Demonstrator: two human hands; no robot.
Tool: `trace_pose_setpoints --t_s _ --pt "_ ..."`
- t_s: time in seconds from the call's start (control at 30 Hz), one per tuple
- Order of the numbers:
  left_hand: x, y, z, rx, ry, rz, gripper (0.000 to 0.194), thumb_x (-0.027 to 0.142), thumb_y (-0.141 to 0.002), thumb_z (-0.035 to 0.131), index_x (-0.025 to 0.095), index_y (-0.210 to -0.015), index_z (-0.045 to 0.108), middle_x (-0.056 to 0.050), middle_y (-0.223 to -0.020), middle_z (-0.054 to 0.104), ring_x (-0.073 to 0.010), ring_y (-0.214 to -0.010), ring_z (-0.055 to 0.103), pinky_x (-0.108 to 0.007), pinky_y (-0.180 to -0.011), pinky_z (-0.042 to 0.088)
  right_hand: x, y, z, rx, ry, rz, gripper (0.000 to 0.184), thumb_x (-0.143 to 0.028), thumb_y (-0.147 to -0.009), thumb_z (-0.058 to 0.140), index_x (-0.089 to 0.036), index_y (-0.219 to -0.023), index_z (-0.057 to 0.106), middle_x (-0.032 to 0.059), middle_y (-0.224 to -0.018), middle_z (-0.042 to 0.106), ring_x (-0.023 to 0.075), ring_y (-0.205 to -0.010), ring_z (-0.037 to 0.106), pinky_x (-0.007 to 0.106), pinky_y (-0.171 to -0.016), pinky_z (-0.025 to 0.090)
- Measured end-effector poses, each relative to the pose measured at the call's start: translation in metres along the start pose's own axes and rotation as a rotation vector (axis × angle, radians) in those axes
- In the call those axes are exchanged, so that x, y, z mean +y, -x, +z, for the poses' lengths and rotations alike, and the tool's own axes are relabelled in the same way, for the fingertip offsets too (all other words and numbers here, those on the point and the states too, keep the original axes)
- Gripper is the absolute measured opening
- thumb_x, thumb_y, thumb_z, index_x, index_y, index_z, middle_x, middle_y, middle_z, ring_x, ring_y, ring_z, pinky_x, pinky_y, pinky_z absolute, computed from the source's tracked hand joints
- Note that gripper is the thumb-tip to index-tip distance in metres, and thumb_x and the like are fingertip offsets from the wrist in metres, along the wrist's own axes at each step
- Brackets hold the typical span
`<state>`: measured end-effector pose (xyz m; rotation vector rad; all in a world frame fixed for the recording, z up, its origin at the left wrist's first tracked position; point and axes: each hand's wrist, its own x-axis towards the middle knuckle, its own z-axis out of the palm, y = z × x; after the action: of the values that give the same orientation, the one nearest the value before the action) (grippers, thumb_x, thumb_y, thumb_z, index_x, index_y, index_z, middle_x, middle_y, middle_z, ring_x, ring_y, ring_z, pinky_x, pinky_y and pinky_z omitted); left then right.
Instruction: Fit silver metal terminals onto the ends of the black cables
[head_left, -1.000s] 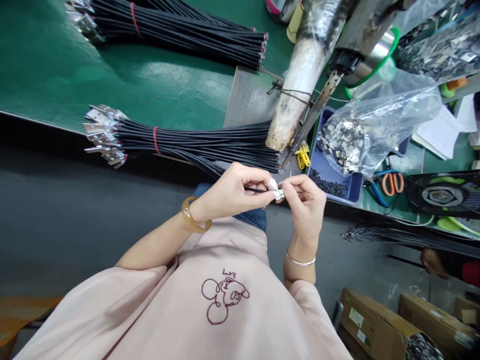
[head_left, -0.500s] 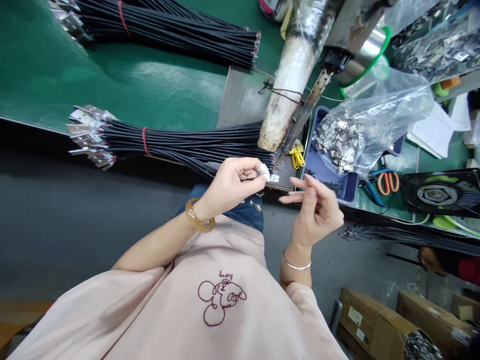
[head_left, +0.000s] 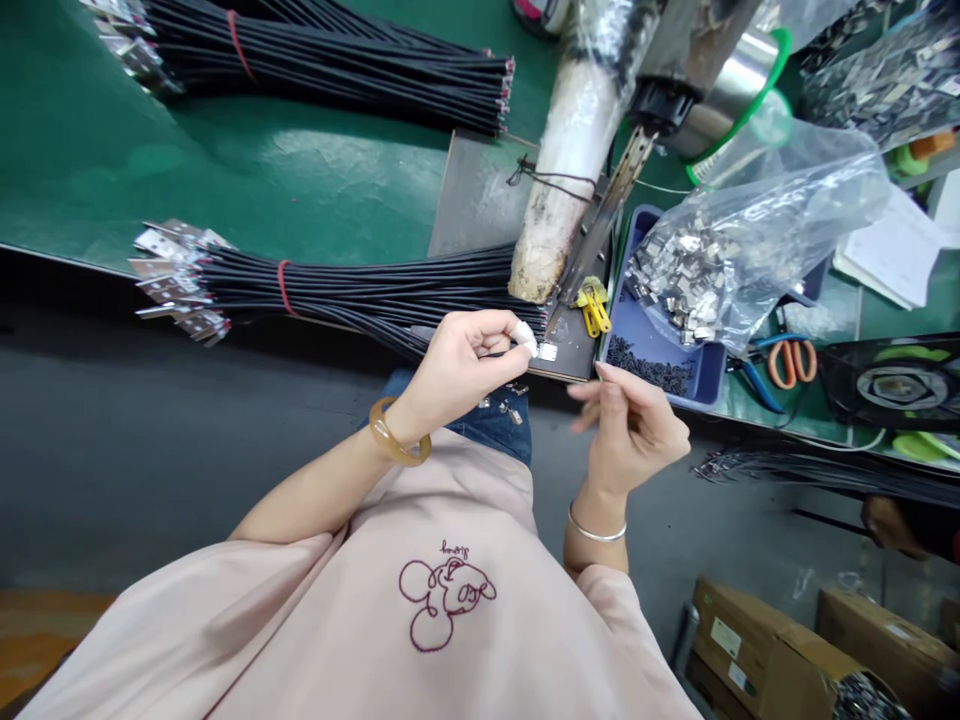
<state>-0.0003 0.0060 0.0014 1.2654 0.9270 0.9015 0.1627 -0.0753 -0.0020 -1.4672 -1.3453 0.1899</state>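
At green bench (head_left: 300,200) edge, your left hand (head_left: 469,355) pinches silver rectangular metal connector (head_left: 548,352), end protruding, apparently for access; your right hand (head_left: 634,425) half-curled nearby, grip unclear.

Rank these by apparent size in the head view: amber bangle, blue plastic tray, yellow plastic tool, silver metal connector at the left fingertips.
Blue plastic tray
Amber bangle
Yellow plastic tool
Silver metal connector

Pale pink top (head_left: 360,610) with maroon cartoon outline (head_left: 451,598), blue jeans (head_left: 495,430), amber left bangle (head_left: 387,438), silver right bangle (head_left: 596,536), white finger wrap (head_left: 524,337)
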Motion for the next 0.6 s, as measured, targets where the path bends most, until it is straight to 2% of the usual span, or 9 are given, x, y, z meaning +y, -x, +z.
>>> trace_pose_setpoints --t_s 0.07,0.13,0.23,0.3,0.37,0.47,0.6 --pt "0.0 0.0 0.0 0.009 -0.006 -0.006 0.008 0.017 -0.075 0.065 0.014 -0.068 0.065 0.002 -0.056 0.052 -0.0059 -0.05 0.039 -0.021 -0.049 0.028 0.001 0.001 -0.002 0.048 0.018 -0.067 0.016 -0.028 -0.096 0.062 -0.032 -0.104 0.075 -0.0064 -0.059 0.065 0.0101 -0.039 0.054 0.027 -0.041 0.041" --pt "0.001 0.0 0.001 0.015 -0.007 -0.008 0.007 0.017 -0.075 0.065 0.014 -0.068 0.065 0.002 -0.057 0.053 -0.006 -0.05 0.04 -0.021 -0.049 0.028 0.001 0.002 -0.002 0.101 -0.014 -0.082 0.019 -0.033 -0.096 0.06 -0.032 -0.112 0.072 -0.0058 -0.057 0.062 0.0117 -0.041 0.054 0.029 -0.041 0.04" --pt "0.001 0.001 0.001 0.015 -0.007 -0.005 0.008 0.017 -0.075 0.064 0.014 -0.068 0.065 0.002 -0.056 0.052 -0.0057 -0.05 0.038 -0.021 -0.049 0.027 -0.001 0.002 0.005 0.089 -0.119 0.024 0.026 -0.027 -0.098 0.056 -0.032 -0.123 0.06 -0.0036 -0.078 0.074 0.013 -0.052 0.066 0.031 -0.052 0.053" --pt "0.001 0.001 0.002 0.013 -0.006 -0.002 0.009 0.017 -0.076 0.064 0.014 -0.068 0.064 0.003 -0.055 0.051 -0.0054 -0.049 0.037 -0.021 -0.048 0.026 -0.001 0.0 0.01 0.031 -0.116 0.072 0.019 -0.022 -0.098 0.057 -0.029 -0.115 0.059 -0.0013 -0.094 0.078 0.015 -0.07 0.076 0.033 -0.068 0.063" --pt "0.0 0.001 0.003 0.015 -0.006 0.004 0.008 0.017 -0.076 0.064 0.014 -0.068 0.064 0.003 -0.054 0.05 -0.0051 -0.048 0.036 -0.021 -0.048 0.025 0.0 -0.002 0.014 -0.047 -0.08 0.103 0.006 -0.023 -0.096 0.061 -0.025 -0.102 0.061 0.0005 -0.098 0.079 0.0169 -0.085 0.079 0.034 -0.078 0.066" --pt "-0.001 0.001 0.004 0.028 -0.002 0.015 0.009 0.016 -0.077 0.064 0.014 -0.068 0.063 0.004 -0.053 0.048 -0.0051 -0.048 0.036 -0.021 -0.048 0.025 0.003 -0.007 0.019 -0.156 -0.088 0.127 0.003 -0.023 -0.093 0.066 -0.023 -0.091 0.063 0.0015 -0.101 0.079 0.0142 -0.085 0.078 0.028 -0.075 0.066" --pt "-0.002 0.0 0.006 0.055 -0.025 0.041 0.01 0.015 -0.078 0.063 0.014 -0.068 0.062 0.006 -0.051 0.041 -0.0045 -0.047 0.03 -0.021 -0.047 0.022 0.004 -0.012 0.025 -0.159 -0.132 0.124 0.006 -0.021 -0.09 0.068 -0.023 -0.086 0.064 0.0004 -0.096 0.077 0.0125 -0.085 0.076 0.025 -0.072 0.064"
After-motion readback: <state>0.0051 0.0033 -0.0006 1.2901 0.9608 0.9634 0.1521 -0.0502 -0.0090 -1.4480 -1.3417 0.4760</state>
